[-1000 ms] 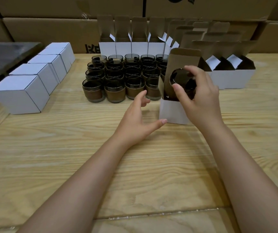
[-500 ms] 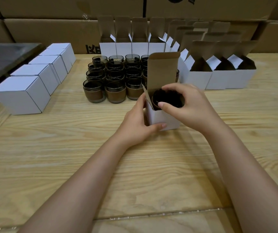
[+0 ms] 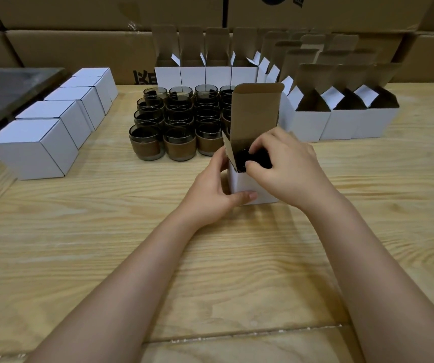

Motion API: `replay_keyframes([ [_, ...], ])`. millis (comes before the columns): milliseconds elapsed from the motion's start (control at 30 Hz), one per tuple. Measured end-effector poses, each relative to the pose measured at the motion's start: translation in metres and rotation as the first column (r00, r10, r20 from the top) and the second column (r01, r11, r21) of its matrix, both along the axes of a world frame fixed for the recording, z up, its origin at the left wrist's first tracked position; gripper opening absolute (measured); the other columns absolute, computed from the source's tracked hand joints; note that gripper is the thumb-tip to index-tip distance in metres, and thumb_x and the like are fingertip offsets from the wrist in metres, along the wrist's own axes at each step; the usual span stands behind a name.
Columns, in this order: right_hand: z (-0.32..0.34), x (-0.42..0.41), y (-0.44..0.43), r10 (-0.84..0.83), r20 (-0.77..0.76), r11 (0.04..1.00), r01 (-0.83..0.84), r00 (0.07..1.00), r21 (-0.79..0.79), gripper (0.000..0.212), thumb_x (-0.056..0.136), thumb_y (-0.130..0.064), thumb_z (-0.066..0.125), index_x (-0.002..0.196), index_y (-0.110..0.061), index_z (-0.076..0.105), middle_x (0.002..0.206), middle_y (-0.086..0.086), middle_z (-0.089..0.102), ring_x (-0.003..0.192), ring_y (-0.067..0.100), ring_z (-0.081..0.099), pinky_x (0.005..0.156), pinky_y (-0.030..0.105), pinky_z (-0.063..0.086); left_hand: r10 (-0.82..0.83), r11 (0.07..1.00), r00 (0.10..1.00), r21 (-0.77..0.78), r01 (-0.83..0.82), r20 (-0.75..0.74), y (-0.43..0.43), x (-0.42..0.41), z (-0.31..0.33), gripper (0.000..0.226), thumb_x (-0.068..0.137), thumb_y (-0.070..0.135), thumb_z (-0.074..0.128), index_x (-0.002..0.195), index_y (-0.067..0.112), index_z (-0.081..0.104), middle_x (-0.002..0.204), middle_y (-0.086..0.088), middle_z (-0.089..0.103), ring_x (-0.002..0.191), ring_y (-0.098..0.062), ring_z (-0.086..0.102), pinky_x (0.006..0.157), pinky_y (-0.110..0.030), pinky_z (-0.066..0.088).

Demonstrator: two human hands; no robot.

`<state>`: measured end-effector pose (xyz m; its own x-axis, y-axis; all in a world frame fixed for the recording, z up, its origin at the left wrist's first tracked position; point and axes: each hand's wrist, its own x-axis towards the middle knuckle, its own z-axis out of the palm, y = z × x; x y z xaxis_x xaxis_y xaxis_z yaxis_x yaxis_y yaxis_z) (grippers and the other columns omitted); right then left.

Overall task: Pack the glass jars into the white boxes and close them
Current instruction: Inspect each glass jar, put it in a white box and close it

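Observation:
An open white box (image 3: 239,180) stands on the wooden table in front of me, its brown lid flap upright. My left hand (image 3: 212,191) grips the box's left side and front. My right hand (image 3: 286,167) reaches over the opening from the right, fingers on a dark glass jar (image 3: 244,157) sunk inside the box. Behind the box stands a block of several dark glass jars (image 3: 177,127) with brown bands.
A row of closed white boxes (image 3: 53,132) runs along the left. Open white boxes (image 3: 336,119) with raised flaps stand at the back and right. Large cardboard cartons (image 3: 79,48) wall the far edge. A dark surface (image 3: 6,90) lies at far left.
The right hand brought the jar down from above the box into its opening. The left hand closed on the box, which shifted left and nearer to me.

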<state>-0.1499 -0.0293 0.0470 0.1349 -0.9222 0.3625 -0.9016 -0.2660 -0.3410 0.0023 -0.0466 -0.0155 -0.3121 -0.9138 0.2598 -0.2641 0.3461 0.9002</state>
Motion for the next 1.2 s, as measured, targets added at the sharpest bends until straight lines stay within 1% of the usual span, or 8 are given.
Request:
replay_keyframes([
  [100,-0.009,-0.005,0.002,0.042,0.020,0.993,-0.039,0.999,-0.110,0.028,0.090,-0.038,0.051,0.107,-0.019,0.062,0.111,-0.006,0.055,0.109,0.016,0.048,0.099,0.036,0.027,0.001,1.000,1.000,0.010,-0.001,-0.004,-0.001,0.000,0.000,0.074,0.075,0.012,0.081,0.133,0.032,0.040,0.122,0.024,0.055,0.106,0.015,0.054,0.080,-0.005,0.043],
  [200,-0.014,-0.006,0.005,0.154,0.315,0.940,-0.041,0.937,-0.338,0.029,0.090,-0.024,0.050,0.111,-0.009,0.062,0.120,0.004,0.055,0.118,0.019,0.048,0.101,0.032,0.034,-0.004,0.999,1.000,0.037,0.005,-0.018,-0.001,0.001,-0.002,0.074,0.075,0.012,0.081,0.132,0.035,0.040,0.120,0.026,0.057,0.107,0.007,0.058,0.083,-0.012,0.048],
  [333,-0.018,-0.009,-0.001,0.109,0.844,0.923,0.263,0.525,-0.283,0.026,0.097,-0.019,0.038,0.117,-0.022,0.054,0.117,-0.006,0.053,0.113,0.012,0.053,0.092,0.026,0.045,0.001,0.998,1.000,0.064,-0.001,0.003,-0.001,0.004,-0.001,0.069,0.076,0.017,0.081,0.123,0.047,0.039,0.105,0.044,0.055,0.100,0.022,0.052,0.075,-0.001,0.043],
  [400,-0.023,-0.010,-0.007,-0.014,0.967,0.975,0.219,0.255,-0.044,0.025,0.100,-0.023,0.037,0.119,-0.025,0.054,0.114,-0.010,0.059,0.109,0.008,0.056,0.081,0.025,0.046,0.002,0.998,1.000,0.065,-0.003,0.024,-0.001,0.004,0.000,0.068,0.077,0.017,0.080,0.116,0.052,0.038,0.099,0.050,0.053,0.098,0.025,0.050,0.073,0.000,0.042],
  [467,-0.033,-0.012,-0.012,-0.119,0.979,0.991,0.076,0.163,0.108,0.026,0.102,-0.025,0.041,0.124,-0.026,0.054,0.121,-0.004,0.061,0.113,0.013,0.056,0.076,0.027,0.046,0.005,0.999,1.000,0.054,-0.006,0.028,-0.001,0.004,-0.001,0.067,0.078,0.017,0.080,0.114,0.054,0.037,0.099,0.050,0.053,0.097,0.026,0.049,0.072,0.002,0.041],
  [667,-0.040,-0.007,-0.014,-0.089,0.994,0.963,-0.247,0.069,0.103,0.027,0.096,-0.015,0.050,0.121,-0.023,0.059,0.121,0.008,0.063,0.098,0.018,0.066,0.076,0.032,0.057,-0.002,1.000,1.000,0.023,0.002,-0.011,-0.001,0.003,-0.003,0.070,0.078,0.011,0.078,0.131,0.037,0.041,0.104,0.042,0.058,0.101,0.016,0.056,0.075,-0.003,0.043],
  [800,-0.037,-0.008,-0.016,-0.069,0.995,0.954,-0.286,0.068,0.085,0.038,0.093,-0.001,0.045,0.125,-0.017,0.057,0.111,0.007,0.067,0.092,0.019,0.065,0.074,0.031,0.057,-0.039,0.999,0.999,0.010,0.039,-0.029,0.000,0.001,-0.001,0.095,0.081,0.007,0.075,0.153,0.032,0.018,0.140,0.022,0.047,0.125,0.001,0.049,0.095,-0.015,0.045],
  [1200,-0.041,-0.006,-0.017,-0.032,0.996,0.956,-0.289,0.084,0.056,0.037,0.092,-0.004,0.048,0.110,-0.035,0.058,0.106,0.009,0.065,0.088,0.019,0.066,0.070,0.034,0.056,0.020,0.999,1.000,-0.043,-0.019,0.020,0.006,-0.002,0.002,0.067,0.071,0.030,0.079,0.124,0.049,0.042,0.133,0.007,0.049,0.121,-0.014,0.052,0.098,-0.042,0.049],
])
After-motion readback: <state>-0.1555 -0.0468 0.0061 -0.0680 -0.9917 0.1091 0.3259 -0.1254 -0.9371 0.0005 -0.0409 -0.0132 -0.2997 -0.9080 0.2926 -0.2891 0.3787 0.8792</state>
